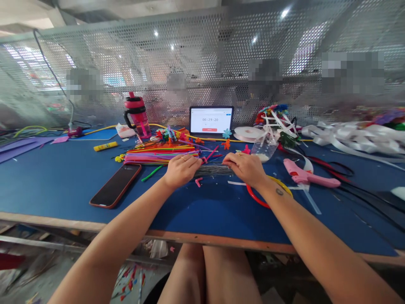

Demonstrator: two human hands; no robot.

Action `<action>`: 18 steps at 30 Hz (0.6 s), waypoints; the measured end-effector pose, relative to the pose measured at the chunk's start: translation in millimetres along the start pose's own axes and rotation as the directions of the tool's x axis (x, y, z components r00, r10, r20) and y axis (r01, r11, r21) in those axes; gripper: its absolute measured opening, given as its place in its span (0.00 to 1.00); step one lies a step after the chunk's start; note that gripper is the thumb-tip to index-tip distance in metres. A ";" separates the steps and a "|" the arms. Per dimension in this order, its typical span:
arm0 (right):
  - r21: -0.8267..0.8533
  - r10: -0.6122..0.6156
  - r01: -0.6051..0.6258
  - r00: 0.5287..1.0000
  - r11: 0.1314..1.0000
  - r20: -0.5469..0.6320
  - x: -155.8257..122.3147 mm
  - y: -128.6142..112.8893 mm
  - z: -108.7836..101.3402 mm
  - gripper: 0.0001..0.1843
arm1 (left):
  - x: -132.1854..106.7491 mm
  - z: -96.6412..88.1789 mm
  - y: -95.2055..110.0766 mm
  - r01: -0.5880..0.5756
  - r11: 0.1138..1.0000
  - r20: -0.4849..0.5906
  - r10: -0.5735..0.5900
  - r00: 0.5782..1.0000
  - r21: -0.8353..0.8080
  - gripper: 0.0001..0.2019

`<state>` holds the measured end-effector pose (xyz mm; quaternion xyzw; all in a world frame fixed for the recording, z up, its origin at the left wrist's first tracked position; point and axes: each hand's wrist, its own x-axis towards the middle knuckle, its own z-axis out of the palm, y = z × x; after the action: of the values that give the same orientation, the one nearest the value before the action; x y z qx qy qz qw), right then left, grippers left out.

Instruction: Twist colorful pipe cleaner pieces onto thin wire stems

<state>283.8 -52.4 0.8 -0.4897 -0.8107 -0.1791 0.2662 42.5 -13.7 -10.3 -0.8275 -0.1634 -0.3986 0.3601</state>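
A bundle of thin grey wires (pixel 212 170) lies flat on the blue table (pixel 63 177), stretched between my two hands. My left hand (pixel 181 169) is closed on the bundle's left end, fingers curled over it. At the right end, my right hand (pixel 245 167) pinches the same bundle. Just behind the hands lies a stack of coloured pipe cleaners (pixel 158 154). A red and yellow ring (pixel 257 198) lies under my right wrist.
A phone in a red case (pixel 115 185) lies left of my hands, a pink glue gun (pixel 308 175) to the right. Behind stand a tablet showing a timer (pixel 211 120), a pink bottle (pixel 136 115), a glue stick (pixel 105 146), white ribbon (pixel 351 136) and a perforated metal screen.
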 end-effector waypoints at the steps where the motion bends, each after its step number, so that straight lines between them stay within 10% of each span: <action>1: 0.017 0.007 -0.007 1.000 1.000 0.016 -0.3 0.2 0.7 0.14 | -0.3 0.0 -0.3 -0.016 1.000 0.002 0.016 1.000 0.010 0.07; 18: 0.286 0.044 -0.081 0.990 0.955 0.133 0.1 -4.6 3.6 0.12 | -0.8 1.4 -1.4 -0.052 0.999 0.064 0.052 0.997 0.012 0.08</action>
<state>278.7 -52.4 -2.1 -0.4810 -0.8274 -0.0182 0.2894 42.0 -11.7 -10.9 -0.8412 -0.1558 -0.3616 0.3705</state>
